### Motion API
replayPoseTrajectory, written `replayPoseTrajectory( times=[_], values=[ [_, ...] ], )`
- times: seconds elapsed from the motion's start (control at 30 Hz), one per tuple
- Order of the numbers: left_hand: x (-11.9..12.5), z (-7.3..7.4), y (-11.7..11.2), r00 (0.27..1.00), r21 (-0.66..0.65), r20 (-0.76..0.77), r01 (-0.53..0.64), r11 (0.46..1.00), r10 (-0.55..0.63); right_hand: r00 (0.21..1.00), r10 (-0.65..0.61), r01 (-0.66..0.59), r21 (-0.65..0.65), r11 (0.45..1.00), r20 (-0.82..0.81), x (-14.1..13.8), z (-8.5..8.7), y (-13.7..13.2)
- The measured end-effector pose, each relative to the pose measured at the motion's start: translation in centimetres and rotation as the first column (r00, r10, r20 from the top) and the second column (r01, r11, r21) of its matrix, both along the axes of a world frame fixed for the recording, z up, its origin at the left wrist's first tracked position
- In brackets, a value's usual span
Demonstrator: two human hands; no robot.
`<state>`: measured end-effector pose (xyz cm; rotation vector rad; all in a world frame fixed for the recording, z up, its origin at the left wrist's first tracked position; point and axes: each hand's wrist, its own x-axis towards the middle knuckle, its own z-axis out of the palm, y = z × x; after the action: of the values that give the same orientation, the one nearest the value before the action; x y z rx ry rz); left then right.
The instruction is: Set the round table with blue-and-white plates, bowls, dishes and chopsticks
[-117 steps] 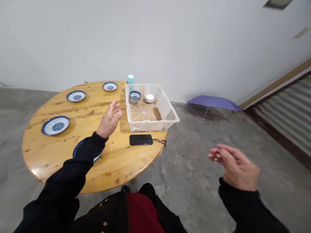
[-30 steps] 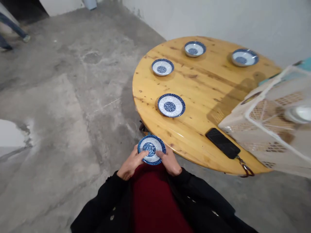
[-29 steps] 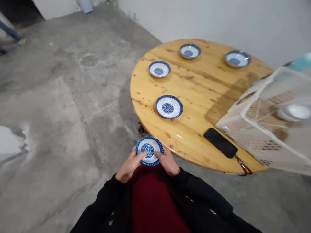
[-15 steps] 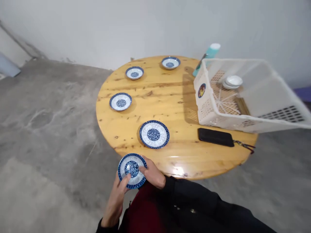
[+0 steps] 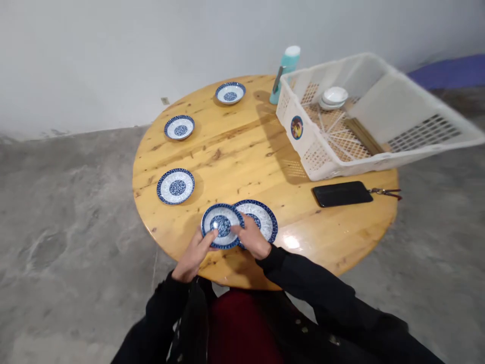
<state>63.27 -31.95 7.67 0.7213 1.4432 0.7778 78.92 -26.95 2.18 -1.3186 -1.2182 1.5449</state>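
Observation:
Between my two hands is a small blue-and-white plate [image 5: 221, 226], held above the near edge of the round wooden table [image 5: 235, 151]. My left hand [image 5: 196, 253] grips its left rim, thumb on the upper face. On the right rim, my right hand [image 5: 253, 236] pinches it with the thumb on top; the fingers beneath are hidden. Behind it a blue-rimmed plate [image 5: 267, 217] lies on the table, partly covered by the held plate and my right hand. Three more such plates follow the left side: a near one [image 5: 176, 187], a middle one [image 5: 179, 127] and a far one [image 5: 230, 93].
A white plastic crate [image 5: 314, 156] stands on the right of the table, with small white bowls [image 5: 334, 96] and a brown bundle [image 5: 364, 136] inside. A black phone [image 5: 343, 194] with a strap lies before it. Behind the crate's left corner stands a turquoise bottle [image 5: 290, 61].
Both hands have carried the held plate forward, from beyond the table's near edge to over the tabletop, where it now overlaps the nearest plate in view. The camera view has shifted.

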Motion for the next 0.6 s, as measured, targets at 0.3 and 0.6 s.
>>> replayPoseTrajectory(
  times=[0.3,0.6],
  values=[
    [-2.5,-1.6,17.0,0.873,0.081,0.098,0.471,0.878,-0.477,0.918,-0.396,0.378,-0.295,0.877,0.001,-1.4,1.2,10.4],
    [-4.9,-4.1,30.8,0.843,0.058,0.037,0.534,0.843,-0.537,0.798,-0.602,0.584,-0.304,0.753,0.042,-5.9,-0.5,21.4]
  ],
)
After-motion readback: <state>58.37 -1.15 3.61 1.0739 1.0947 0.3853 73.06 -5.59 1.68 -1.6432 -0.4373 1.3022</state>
